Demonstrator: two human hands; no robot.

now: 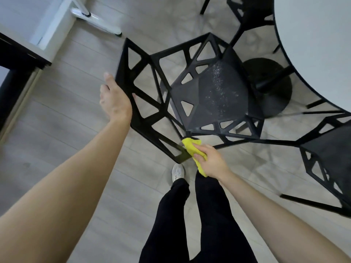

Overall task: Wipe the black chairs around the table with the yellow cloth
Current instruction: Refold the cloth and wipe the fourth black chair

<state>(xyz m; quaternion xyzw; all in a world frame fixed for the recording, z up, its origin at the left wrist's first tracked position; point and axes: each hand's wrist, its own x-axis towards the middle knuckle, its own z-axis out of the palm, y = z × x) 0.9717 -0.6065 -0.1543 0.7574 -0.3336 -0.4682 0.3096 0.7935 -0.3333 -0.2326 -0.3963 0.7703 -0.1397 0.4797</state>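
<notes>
Right hand (212,161) grip round yellow cloth (191,147), left hand (115,99) grip clasping chair (190,92), table (313,44) beside.

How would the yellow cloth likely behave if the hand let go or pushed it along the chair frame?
The yellow cloth looks floppy: it bunches in the right hand and a tail droops below it. It probably weighs little and would drop limp. Pressed on the black chair, it should conform to the frame's edges.
</notes>
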